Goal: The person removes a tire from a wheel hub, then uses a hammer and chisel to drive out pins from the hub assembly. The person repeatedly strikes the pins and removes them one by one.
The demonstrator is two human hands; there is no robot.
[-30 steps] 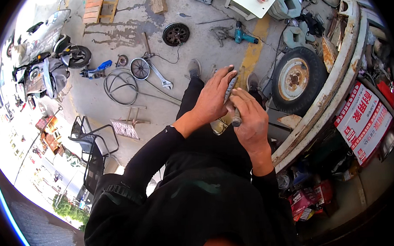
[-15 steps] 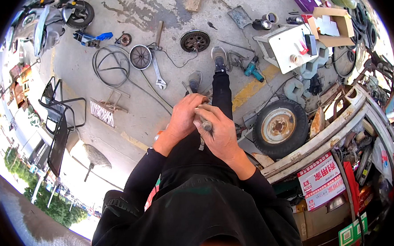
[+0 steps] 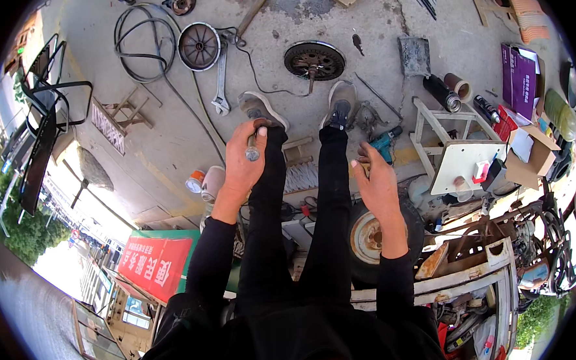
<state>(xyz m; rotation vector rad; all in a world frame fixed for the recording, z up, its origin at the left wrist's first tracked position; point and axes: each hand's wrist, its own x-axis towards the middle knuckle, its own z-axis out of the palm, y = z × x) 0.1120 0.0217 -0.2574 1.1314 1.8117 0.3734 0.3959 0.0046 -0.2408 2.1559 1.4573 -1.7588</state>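
Observation:
My left hand [image 3: 244, 159] is closed around a rod with a dull, rounded end [image 3: 252, 149]; the rest of it is hidden by the fingers. It is held above my left knee, and its exact kind does not show. My right hand [image 3: 377, 185] is empty over my right side, fingers apart, near a teal cordless drill [image 3: 382, 146] on the ground. Beyond my shoes lies a round black hub part [image 3: 314, 61] with a shaft standing out of its middle. A large adjustable wrench [image 3: 221, 89] rests left of it, beside a spoked metal hub cover [image 3: 199, 46].
A coiled hose [image 3: 144, 44] and a wooden-handled tool [image 3: 253, 13] lie at the far left. On the right stand a white-topped stool [image 3: 466, 164], a dark thermos [image 3: 441, 92] and a cardboard box [image 3: 534, 154]. A rusty-rimmed tyre [image 3: 368, 238] sits by my right leg.
My hands, together on the rod before, have come apart. The left has moved left with the rod; the right has let go and moved right. My view has shifted and my legs are further apart.

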